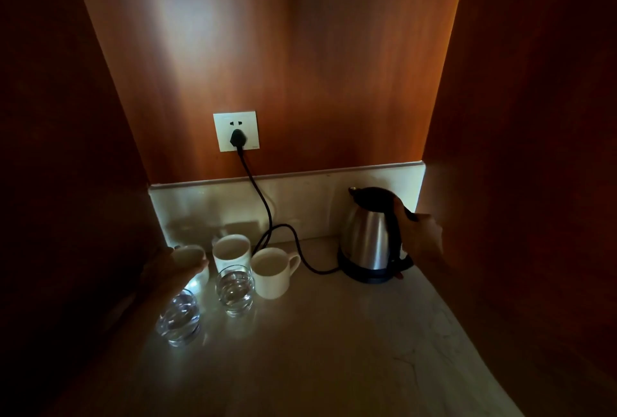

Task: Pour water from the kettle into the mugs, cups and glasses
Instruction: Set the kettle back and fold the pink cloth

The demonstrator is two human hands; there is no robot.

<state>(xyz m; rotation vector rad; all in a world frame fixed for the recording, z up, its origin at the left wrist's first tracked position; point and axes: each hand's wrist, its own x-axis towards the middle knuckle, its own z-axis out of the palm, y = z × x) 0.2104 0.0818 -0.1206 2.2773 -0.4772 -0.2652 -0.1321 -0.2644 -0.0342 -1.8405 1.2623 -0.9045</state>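
Note:
A steel kettle point(367, 236) with a black lid and handle stands on its black base point(367, 274) at the back right of the counter. My right hand point(420, 238) is wrapped around its handle. At the left stand three white mugs: one point(188, 254) with my left hand point(170, 271) curled round it, a tall one point(232, 251) behind, and one point(272, 271) with its handle to the right. Two clear glasses sit in front, one point(235, 289) in the middle and one point(178, 319) nearer me.
A black cord point(267, 213) runs from the wall socket point(236, 131) down across the counter to the kettle base. Dark wooden walls close in the niche left and right. The pale marble counter point(334, 350) stretches toward me.

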